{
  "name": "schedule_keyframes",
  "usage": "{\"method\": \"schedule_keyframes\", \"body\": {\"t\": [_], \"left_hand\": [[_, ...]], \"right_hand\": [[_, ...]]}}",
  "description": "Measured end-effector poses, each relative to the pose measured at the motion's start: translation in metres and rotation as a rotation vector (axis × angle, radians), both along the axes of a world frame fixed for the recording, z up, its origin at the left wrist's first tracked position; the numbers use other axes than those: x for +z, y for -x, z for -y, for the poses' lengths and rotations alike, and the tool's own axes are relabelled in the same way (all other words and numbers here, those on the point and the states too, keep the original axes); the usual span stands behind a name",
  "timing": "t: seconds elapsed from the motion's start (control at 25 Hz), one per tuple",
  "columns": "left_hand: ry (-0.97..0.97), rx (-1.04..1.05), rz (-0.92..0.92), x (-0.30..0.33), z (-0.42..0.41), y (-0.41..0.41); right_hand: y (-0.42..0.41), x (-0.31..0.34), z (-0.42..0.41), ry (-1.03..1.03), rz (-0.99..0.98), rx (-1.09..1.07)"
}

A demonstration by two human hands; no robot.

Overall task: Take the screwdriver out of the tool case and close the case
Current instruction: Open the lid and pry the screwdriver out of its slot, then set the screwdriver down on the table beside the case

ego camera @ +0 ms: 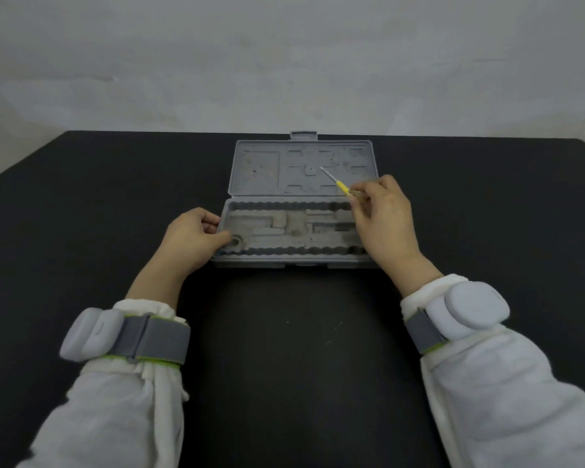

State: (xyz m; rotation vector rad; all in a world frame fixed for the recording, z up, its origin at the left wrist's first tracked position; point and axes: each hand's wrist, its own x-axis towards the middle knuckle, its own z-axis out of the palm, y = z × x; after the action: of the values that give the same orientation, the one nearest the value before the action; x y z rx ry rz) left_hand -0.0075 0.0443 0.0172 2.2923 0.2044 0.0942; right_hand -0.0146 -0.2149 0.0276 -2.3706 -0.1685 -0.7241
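A grey plastic tool case (298, 258) lies open on the black table, its lid (301, 167) laid flat away from me with a latch tab at the far edge. The moulded tray of the case holds no tools that I can see. My right hand (384, 221) hovers over the tray's right end and pinches a small screwdriver (340, 185) with a yellow handle, its thin metal shaft pointing up-left over the lid. My left hand (193, 238) grips the left end of the case, thumb resting on the tray's corner.
The black table (284, 349) stretches wide on both sides of the case and towards me. A plain pale wall stands behind the table's far edge. Both forearms wear white sleeves with grey wrist bands.
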Motion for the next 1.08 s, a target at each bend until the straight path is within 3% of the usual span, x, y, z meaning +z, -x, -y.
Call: {"method": "schedule_keyframes", "body": {"t": [0.24,0.36,0.68,1.08], "left_hand": [[0.008,-0.005,0.018,-0.001,0.002,0.001],[0.011,-0.003,-0.002,0.0,0.001,0.0],[0.01,-0.004,0.008,0.0,0.001,0.001],[0.028,0.008,0.011,-0.002,0.001,0.002]], "right_hand": [[-0.006,0.004,0.019,-0.823,-0.158,-0.062],[-0.008,0.007,0.03,-0.99,-0.154,-0.077],[-0.013,-0.002,0.069,-0.896,-0.24,-0.2],[-0.018,-0.013,0.079,-0.434,-0.337,-0.271]]}}
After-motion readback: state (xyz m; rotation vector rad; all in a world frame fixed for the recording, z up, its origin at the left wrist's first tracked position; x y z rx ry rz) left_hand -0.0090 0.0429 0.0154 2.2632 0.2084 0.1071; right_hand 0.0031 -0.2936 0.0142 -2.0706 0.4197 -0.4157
